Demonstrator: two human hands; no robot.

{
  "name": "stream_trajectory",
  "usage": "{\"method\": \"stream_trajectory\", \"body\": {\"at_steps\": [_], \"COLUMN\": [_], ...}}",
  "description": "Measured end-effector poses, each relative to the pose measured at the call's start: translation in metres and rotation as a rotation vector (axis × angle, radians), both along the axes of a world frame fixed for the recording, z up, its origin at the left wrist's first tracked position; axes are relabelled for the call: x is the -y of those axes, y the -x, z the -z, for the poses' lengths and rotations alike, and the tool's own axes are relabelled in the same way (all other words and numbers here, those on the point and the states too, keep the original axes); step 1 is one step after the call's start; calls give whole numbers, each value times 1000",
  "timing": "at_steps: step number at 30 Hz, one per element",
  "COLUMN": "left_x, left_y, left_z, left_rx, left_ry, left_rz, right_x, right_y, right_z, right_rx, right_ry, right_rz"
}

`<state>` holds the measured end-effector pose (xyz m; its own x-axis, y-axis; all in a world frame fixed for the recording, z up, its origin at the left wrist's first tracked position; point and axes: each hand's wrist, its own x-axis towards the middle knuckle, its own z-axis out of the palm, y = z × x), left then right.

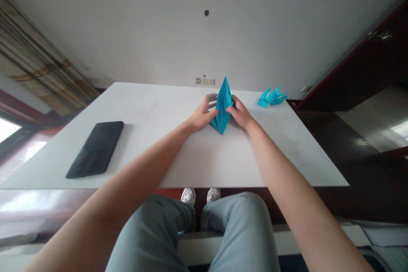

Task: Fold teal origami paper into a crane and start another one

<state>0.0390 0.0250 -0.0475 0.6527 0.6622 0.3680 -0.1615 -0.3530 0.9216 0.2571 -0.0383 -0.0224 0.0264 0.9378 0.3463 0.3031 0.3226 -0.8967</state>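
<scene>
A blue folded paper point(224, 104) stands upright between my two hands above the middle of the white table point(210, 157). It has a long diamond shape with a pointed top and layered folds. My left hand point(205, 111) holds its left side, thumb on the near face and fingers curved behind. On the right edge, my right hand point(239, 111) grips it with the thumb on the near face; its other fingers are mostly hidden behind the paper.
Blue folded paper figures point(272, 97) lie near the table's back right corner. A black tablet-like slab point(96, 148) rests at the left. Behind the table is a wall with sockets point(205, 81).
</scene>
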Motion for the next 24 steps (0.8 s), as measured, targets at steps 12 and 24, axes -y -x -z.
{"method": "stream_trajectory", "body": {"at_steps": [12,24], "left_x": [4,9], "left_y": [-4,-7], "left_z": [0,-9], "left_rx": [-74,-66], "left_ry": [-133,-157], "left_rz": [-250,-328], "right_x": [-9,2], "right_y": [6,16], "right_z": [9,-1], "right_rx": [196,316], "right_ry": [-85,-106], "right_rz": [54,175]}}
